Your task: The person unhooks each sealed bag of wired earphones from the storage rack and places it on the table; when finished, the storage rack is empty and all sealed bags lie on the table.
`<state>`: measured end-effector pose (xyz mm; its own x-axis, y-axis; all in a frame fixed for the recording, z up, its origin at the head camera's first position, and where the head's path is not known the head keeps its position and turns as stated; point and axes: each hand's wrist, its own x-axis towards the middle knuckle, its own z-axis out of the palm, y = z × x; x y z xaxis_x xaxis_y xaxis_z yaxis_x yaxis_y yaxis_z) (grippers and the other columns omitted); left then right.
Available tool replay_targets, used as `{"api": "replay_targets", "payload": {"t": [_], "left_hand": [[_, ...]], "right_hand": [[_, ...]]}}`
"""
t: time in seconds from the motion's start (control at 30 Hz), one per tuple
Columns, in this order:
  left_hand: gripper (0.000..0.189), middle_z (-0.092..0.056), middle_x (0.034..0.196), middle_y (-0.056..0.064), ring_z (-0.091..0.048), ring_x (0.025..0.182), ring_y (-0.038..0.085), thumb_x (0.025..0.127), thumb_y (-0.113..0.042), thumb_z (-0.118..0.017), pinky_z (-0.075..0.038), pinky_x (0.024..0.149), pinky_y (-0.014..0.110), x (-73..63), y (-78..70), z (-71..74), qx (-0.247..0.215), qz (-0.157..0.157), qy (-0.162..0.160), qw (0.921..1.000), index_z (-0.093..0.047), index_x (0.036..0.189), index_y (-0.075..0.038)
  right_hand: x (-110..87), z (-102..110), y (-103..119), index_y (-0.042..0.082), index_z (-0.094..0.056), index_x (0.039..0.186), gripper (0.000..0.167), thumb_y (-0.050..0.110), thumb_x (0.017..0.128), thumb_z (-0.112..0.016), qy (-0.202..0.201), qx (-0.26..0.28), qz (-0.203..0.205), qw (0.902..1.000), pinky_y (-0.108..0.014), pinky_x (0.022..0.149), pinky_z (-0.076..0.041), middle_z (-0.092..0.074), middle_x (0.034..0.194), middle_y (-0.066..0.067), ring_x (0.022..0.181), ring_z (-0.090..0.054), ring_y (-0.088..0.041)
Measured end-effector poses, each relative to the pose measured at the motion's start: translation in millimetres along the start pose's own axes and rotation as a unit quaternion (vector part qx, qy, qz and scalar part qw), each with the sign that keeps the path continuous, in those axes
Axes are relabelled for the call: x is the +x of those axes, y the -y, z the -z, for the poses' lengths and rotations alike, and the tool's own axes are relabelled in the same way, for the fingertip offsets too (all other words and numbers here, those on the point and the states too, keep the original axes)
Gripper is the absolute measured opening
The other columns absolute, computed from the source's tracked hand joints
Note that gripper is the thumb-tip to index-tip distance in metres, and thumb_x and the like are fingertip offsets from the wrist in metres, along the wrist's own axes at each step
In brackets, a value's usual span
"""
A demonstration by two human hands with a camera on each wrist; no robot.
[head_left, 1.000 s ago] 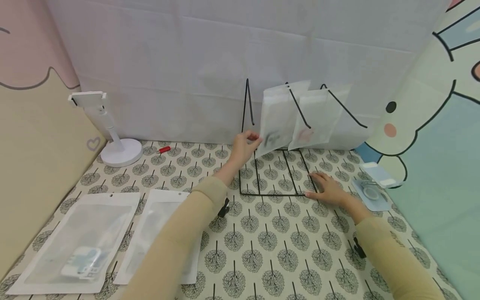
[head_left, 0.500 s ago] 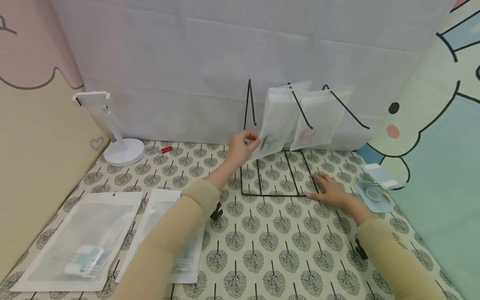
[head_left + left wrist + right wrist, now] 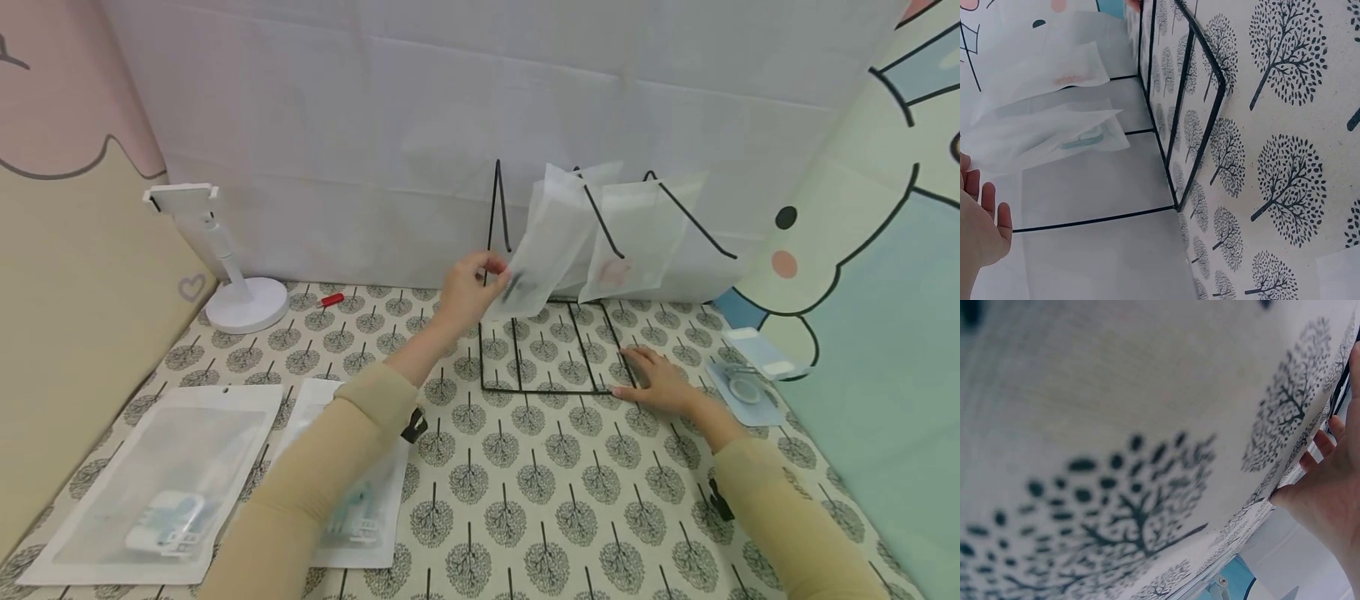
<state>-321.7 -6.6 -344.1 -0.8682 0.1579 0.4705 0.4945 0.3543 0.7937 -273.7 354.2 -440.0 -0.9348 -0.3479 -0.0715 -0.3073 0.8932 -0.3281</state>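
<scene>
My left hand [image 3: 471, 287] pinches the near edge of a translucent white zip pouch [image 3: 553, 233] with a dark item inside. This pouch is on the middle hook of a black wire rack [image 3: 551, 391], pulled leftward and tilted, and another pouch shows behind it. On the right hook hangs a similar pouch [image 3: 633, 237] with a pinkish item; the left hook is bare. My right hand [image 3: 660, 382] rests at the front right corner of the rack's base, thumb and fingers spread against the wire. In the left wrist view, my left hand [image 3: 982, 222] is partly cut off.
Two flat pouches [image 3: 161, 475] [image 3: 375, 500] lie at the front left, one partly under my left sleeve. A white phone stand [image 3: 247, 304] and a small red item [image 3: 331, 300] are at the back left. A pale blue clear-sided stand [image 3: 746, 390] is at the right.
My left hand has moved a little left, drawing the pouch's lower edge with it, so the pouch swings further out from those behind. The right hand stays at the rack's corner.
</scene>
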Motion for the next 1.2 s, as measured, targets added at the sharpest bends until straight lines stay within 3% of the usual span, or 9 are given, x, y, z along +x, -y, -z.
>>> {"api": "replay_targets", "payload": {"t": [0.2, 0.53, 0.8, 1.07, 1.2], "left_hand": [[0.016, -0.066, 0.095, 0.008, -0.059, 0.091, 0.019, 0.088, -0.013, -0.064, -0.05, 0.086, 0.027, -1.6, -9.7, 12.0, 0.002, -0.006, 0.003, 1.0, -0.063, 0.097, 0.0], [0.013, -0.066, 0.09, 0.009, -0.061, 0.084, 0.018, 0.089, -0.011, -0.062, -0.052, 0.079, 0.025, -6.5, -24.1, 27.9, 0.023, -0.056, 0.006, 0.9981, -0.063, 0.095, 0.0], [0.011, -0.065, 0.091, 0.011, -0.063, 0.078, 0.02, 0.09, -0.01, -0.06, -0.052, 0.069, 0.023, -8.0, -27.9, 40.9, 0.046, -0.129, 0.003, 0.9905, -0.063, 0.093, 0.001], [0.012, -0.068, 0.083, 0.011, -0.062, 0.07, 0.018, 0.09, -0.009, -0.061, -0.051, 0.061, 0.022, -4.3, -31.7, 55.4, 0.059, -0.153, -0.019, 0.9863, -0.062, 0.096, 0.001], [0.015, -0.068, 0.086, 0.013, -0.063, 0.071, 0.019, 0.09, -0.007, -0.062, -0.051, 0.061, 0.021, -2.9, -32.1, 60.1, 0.072, -0.183, -0.03, 0.9801, -0.059, 0.102, 0.001]], "right_hand": [[-0.2, -1.4, 0.4, 0.002, -0.027, 0.147, 0.083, 0.048, 0.087, -0.062, -0.006, 0.003, -0.001, 1.0, -0.075, 0.099, -0.02, -0.021, 0.148, -0.029, 0.131, -0.022, -0.055], [-2.3, -0.4, 1.6, 0.002, -0.028, 0.146, 0.083, 0.047, 0.087, -0.063, -0.004, 0.007, 0.001, 1.0, -0.076, 0.096, -0.023, -0.022, 0.148, -0.028, 0.129, -0.024, -0.056], [-2.4, 0.4, 2.5, 0.001, -0.028, 0.146, 0.082, 0.046, 0.087, -0.064, -0.006, 0.005, 0.005, 1.0, -0.076, 0.096, -0.024, -0.023, 0.148, -0.028, 0.129, -0.024, -0.056], [-2.5, 0.3, 3.1, 0.001, -0.028, 0.146, 0.082, 0.046, 0.087, -0.063, -0.008, -0.002, 0.006, 1.0, -0.076, 0.095, -0.023, -0.023, 0.147, -0.029, 0.128, -0.025, -0.057], [-2.3, 0.3, 3.2, 0.001, -0.028, 0.146, 0.082, 0.047, 0.087, -0.063, -0.007, -0.003, 0.004, 1.0, -0.077, 0.096, -0.022, -0.022, 0.148, -0.028, 0.129, -0.025, -0.057]]}}
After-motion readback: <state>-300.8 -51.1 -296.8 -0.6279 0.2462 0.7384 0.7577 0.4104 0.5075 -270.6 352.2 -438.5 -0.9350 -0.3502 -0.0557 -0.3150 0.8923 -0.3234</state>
